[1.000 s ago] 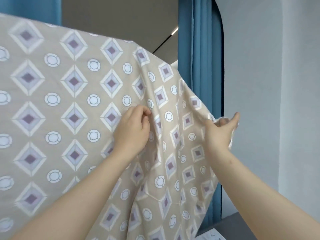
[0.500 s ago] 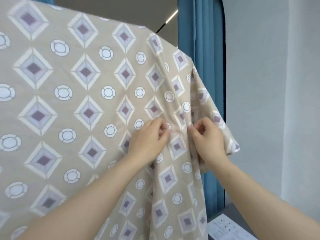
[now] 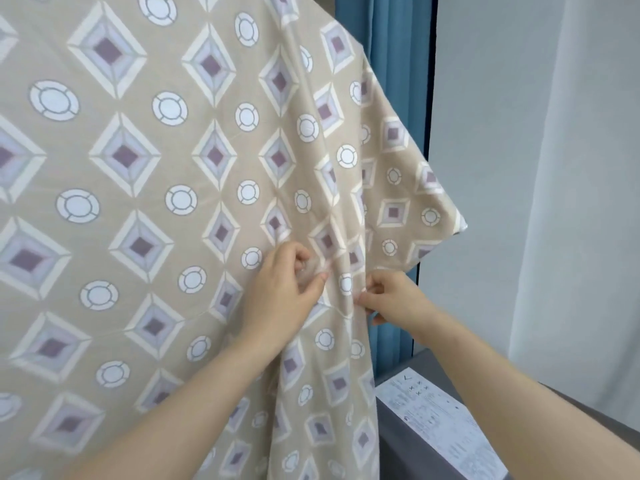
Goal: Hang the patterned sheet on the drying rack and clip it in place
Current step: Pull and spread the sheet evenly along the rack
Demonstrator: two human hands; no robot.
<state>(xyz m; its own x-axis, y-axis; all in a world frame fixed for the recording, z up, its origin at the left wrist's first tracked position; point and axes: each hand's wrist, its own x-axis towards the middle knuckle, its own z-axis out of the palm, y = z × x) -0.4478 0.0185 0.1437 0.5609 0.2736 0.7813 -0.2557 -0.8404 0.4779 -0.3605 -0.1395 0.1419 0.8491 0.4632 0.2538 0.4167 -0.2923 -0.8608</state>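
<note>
The left hand [image 3: 284, 292] has its fingers curled into a fold of the patterned sheet [image 3: 145, 174], and just beside it the right hand [image 3: 391, 299] pinches the neighbouring fold. The sheet hangs draped in front of the person, filling the left of the view; the rack and any clip are hidden. To do this well, I judge both hands should draw the bunched cloth apart evenly so it lies flat, without dragging it sideways. A blue curtain [image 3: 394, 98] hangs behind.
</note>
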